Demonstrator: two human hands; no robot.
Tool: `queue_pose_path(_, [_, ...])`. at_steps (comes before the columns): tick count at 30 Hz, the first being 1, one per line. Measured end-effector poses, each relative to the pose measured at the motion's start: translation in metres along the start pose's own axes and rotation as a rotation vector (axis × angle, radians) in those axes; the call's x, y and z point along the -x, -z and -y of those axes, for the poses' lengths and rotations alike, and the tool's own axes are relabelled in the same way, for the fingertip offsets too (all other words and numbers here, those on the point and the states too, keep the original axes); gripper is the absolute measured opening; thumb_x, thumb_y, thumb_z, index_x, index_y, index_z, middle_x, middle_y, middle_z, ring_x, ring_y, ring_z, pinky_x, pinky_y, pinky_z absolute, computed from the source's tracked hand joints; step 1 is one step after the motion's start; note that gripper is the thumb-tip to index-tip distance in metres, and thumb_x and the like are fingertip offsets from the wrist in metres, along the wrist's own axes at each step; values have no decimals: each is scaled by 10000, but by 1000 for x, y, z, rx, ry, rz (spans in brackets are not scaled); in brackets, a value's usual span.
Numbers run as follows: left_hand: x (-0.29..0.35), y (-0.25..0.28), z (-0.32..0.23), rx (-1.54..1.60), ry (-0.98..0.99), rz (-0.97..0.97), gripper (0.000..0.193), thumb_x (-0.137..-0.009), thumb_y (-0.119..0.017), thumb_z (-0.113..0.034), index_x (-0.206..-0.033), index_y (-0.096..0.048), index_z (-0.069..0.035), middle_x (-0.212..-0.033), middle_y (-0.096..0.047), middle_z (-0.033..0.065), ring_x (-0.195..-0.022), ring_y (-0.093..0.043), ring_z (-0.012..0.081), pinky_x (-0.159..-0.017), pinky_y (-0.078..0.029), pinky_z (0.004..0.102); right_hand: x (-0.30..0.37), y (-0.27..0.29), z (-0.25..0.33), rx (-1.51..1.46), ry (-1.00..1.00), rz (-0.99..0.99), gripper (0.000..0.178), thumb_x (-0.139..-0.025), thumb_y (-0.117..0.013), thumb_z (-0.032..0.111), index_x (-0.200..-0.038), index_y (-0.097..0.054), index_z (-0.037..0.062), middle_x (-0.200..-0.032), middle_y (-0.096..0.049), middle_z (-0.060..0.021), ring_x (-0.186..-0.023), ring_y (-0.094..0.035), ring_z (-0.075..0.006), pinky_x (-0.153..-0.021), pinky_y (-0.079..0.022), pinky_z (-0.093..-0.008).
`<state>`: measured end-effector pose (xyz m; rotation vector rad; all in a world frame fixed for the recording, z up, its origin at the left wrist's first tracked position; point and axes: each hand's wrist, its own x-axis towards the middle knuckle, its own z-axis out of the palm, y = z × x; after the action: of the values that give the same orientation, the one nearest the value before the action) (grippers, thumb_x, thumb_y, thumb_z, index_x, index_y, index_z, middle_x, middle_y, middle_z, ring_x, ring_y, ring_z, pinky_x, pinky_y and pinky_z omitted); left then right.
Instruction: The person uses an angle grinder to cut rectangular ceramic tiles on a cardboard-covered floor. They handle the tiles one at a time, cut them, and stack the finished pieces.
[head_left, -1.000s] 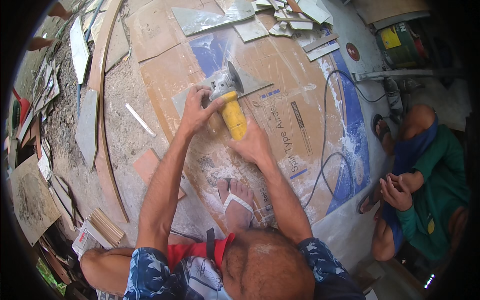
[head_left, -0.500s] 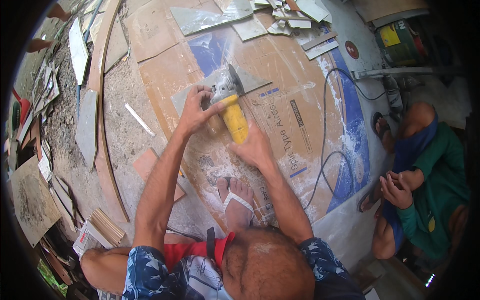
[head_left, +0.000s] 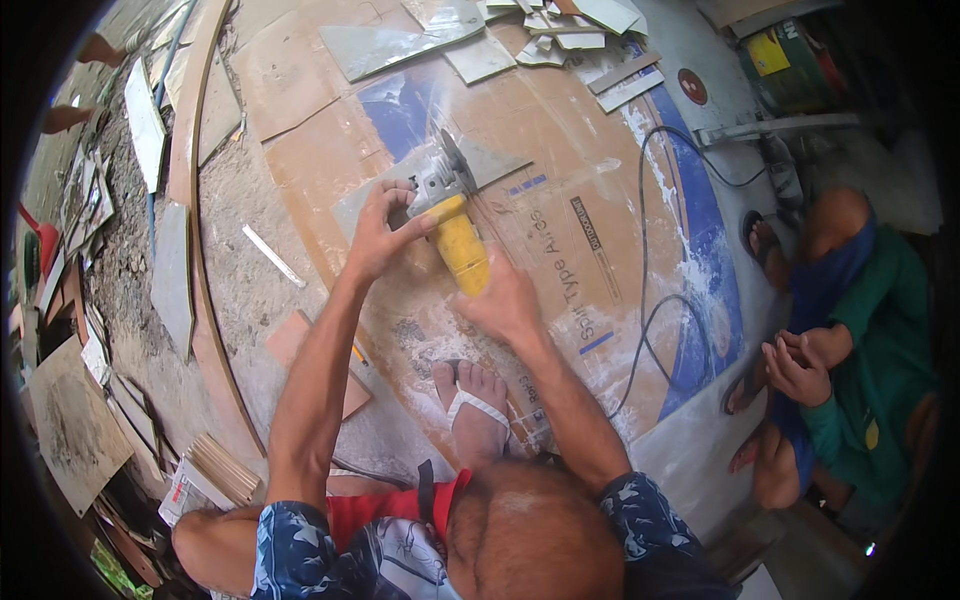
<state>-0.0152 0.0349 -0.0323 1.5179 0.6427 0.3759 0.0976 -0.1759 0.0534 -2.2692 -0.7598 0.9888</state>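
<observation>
My right hand (head_left: 503, 296) is wrapped round the yellow rear body of an angle grinder (head_left: 460, 250). At its metal head, my left hand (head_left: 382, 230) curls with the thumb across the front of the yellow body; some of its fingers are partly hidden. The dark cutting disc (head_left: 457, 160) stands on edge at a grey tile (head_left: 498, 166), which lies on a flattened cardboard sheet (head_left: 545, 235). Pale dust coats the cardboard around them. My sandalled foot (head_left: 475, 400) rests just below my hands.
Cut tile pieces (head_left: 400, 45) lie at the far side. A dark cable (head_left: 645, 215) loops over the cardboard at right. A person in green (head_left: 880, 350) crouches there, hands together. On the left are a long wooden strip (head_left: 197, 230), broken tiles and a pencil (head_left: 359, 354).
The view has shifted slightly, moving the scene a little to the left. Both hands keep their grip on the grinder, and its disc stays at the grey tile.
</observation>
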Motion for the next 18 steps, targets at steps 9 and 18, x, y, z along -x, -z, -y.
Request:
queue_pose_path(9, [-1,4,-1,-164,-95,33,483,-897,-888,-255,-1191,-678,66,-1336,-497,67,-1193,-577,166,-1013,-520,315,-2,-5,-5,-12,-8,9,733,-773,-792,226,-1410,-520,-14,-1041,-745,-350,-1008,-730,-537,-907,-570,-583])
queue_pose_path(18, [-1,3,-5,-154,-43,6,571,-843,-912,-417,-1106,-719,52,-1369,-574,133,-1245,-589,246,-1046,-501,357,-4,-9,-7,-16,-6,6,734,-771,-801,223,-1404,-520,-20,-1038,-748,-347,-1001,-732,-534,-899,-572,-583])
